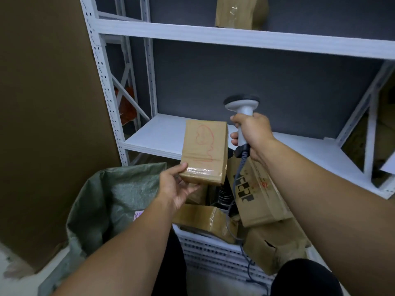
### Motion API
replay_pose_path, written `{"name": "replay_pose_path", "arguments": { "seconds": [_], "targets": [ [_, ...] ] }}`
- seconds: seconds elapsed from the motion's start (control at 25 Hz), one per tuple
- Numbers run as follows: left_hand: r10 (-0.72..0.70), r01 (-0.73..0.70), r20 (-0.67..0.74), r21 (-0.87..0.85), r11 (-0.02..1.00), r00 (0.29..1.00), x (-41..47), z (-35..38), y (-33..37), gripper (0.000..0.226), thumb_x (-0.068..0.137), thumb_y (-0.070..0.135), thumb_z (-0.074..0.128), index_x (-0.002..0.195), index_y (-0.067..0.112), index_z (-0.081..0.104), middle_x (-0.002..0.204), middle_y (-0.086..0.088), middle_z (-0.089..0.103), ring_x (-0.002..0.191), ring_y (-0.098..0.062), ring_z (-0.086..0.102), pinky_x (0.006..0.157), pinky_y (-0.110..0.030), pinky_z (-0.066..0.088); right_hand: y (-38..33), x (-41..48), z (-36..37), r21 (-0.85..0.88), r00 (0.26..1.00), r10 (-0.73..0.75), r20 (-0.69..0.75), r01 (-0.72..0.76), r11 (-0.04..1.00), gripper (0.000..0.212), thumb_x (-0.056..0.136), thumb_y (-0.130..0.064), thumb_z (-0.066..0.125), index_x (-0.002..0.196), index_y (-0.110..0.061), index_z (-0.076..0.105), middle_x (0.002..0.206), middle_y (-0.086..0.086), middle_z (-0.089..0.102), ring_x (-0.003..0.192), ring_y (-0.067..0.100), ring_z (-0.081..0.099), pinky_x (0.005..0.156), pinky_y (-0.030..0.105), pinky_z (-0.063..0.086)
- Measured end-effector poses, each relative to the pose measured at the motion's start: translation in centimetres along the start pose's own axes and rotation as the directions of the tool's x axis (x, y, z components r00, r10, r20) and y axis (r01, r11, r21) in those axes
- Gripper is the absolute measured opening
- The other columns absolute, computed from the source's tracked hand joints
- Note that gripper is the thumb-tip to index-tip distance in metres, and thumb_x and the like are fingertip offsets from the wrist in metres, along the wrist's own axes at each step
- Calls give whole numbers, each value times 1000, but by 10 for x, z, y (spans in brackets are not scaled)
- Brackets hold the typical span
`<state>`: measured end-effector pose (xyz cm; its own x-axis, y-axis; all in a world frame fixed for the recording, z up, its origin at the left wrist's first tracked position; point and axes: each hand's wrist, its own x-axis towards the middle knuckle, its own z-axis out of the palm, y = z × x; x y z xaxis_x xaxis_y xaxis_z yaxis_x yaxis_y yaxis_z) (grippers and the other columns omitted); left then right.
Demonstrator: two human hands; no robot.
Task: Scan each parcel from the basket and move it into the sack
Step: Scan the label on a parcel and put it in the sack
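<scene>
Pinching the taped parcel [204, 152] by only its lower end, your left hand [177, 189] could let it tip into the basket [213, 253] below, while your right hand [254, 133] grips the barcode scanner [241, 103] just beside it.

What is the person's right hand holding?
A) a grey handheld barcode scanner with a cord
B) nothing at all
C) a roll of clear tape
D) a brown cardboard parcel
A: the right hand grips the handle of the grey handheld barcode scanner, while the left hand holds the brown taped cardboard parcel marked with red scribble.
</scene>
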<state>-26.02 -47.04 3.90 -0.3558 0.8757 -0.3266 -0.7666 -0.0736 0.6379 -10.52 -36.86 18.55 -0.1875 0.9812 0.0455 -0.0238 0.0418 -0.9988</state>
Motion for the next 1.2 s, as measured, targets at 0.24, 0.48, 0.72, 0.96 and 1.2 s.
{"name": "replay_pose_path", "arguments": {
  "seconds": [0.24, 0.48, 0.72, 0.96, 1.2],
  "targets": [
    [85, -93, 85, 102, 990, 993, -2, 8, 4, 71, 66, -1, 73, 133, -7, 52, 126, -27, 66, 120, -43, 62, 105, -60, 48, 3, 3, -14, -26, 999, 44, 1, -44, 999, 20, 96, -22, 68, 111, -12, 60, 92, 4, 56, 71, 23, 65, 45, 27, 49],
    [170, -190, 125, 169, 967, 977, 7, 39, 23, 100, 59, -1, 73, 150, 4, 33, 142, -20, 55, 108, -33, 64, 104, -55, 46, -8, 22, -26, -68, 993, 33, -113, -41, 997, 27, 92, -32, 73, 111, -15, 63, 93, 2, 62, 75, 17, 57, 48, 25, 50],
    [244, -284, 217, 174, 943, 945, 8, 75, 37, 77, 56, 17, 85, 121, 6, 46, 119, -15, 57, 106, -31, 56, 103, -53, 45, -24, 38, -35, -92, 983, -2, -182, -15, 996, 20, 88, -30, 76, 99, -17, 65, 88, 3, 62, 72, 18, 57, 48, 25, 53],
    [127, -129, -25, -233, 964, 992, 9, 86, 33, 51, 103, 49, 51, 119, 2, 62, 131, -18, 67, 122, -32, 65, 111, -50, 47, -14, 35, -45, -4, 986, 7, -167, -8, 1000, 11, 91, -19, 69, 101, -20, 65, 97, 6, 63, 82, 19, 60, 62, 31, 61],
    [102, -146, -157, -306, 941, 982, 4, 94, 19, 37, 101, 40, 57, 116, 8, 70, 114, -15, 75, 114, -35, 69, 101, -57, 52, 9, 23, -51, 97, 988, 43, -148, -29, 995, 16, 89, -4, 65, 104, -10, 67, 95, 10, 67, 84, 21, 67, 69, 32, 63]
  ]
}}
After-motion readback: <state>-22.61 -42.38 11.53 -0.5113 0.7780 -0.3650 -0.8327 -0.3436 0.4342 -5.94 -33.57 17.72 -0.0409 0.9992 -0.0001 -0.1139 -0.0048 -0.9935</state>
